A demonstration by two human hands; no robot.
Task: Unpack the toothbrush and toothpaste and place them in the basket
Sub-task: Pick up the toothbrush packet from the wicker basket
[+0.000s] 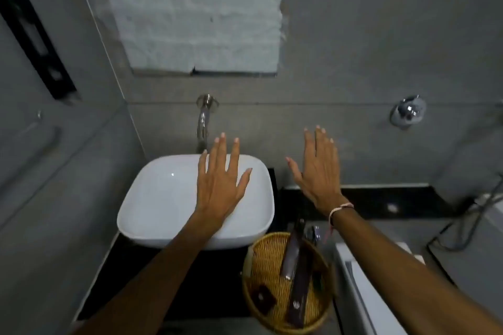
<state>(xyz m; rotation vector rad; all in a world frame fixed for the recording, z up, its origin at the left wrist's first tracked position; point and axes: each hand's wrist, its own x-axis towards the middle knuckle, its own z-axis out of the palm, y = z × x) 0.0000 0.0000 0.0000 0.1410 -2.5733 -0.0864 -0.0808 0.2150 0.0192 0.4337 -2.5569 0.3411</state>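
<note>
Both hands are held flat and spread, palms down, with nothing grasped: the left hand point(221, 179) hovers over the washbasin point(152, 198) at centre frame, the right hand point(318, 171) over the dark countertop point(402, 201) to its right. A pale thread bracelet point(339, 211) is worn at the right wrist.

The wicker basket point(261, 261) sits at the lower centre-right, just beside the basin. Two long, dark, flat packets point(292, 253) are seen leaning in it, their upper ends past the rim, with a small dark square packet point(262, 298) lying on the weave. Which holds the toothbrush and which the toothpaste cannot be told.

The step in hand is judged to be the first reach. One long packet is best lifted out by its free upper end, while the light basket is steadied at its rim.

The basket is round, tightly woven and matt. The basin is glossy white ceramic, a rounded square. A polished metal spout point(202, 122) is fixed to the smooth grey wall above it.
</note>
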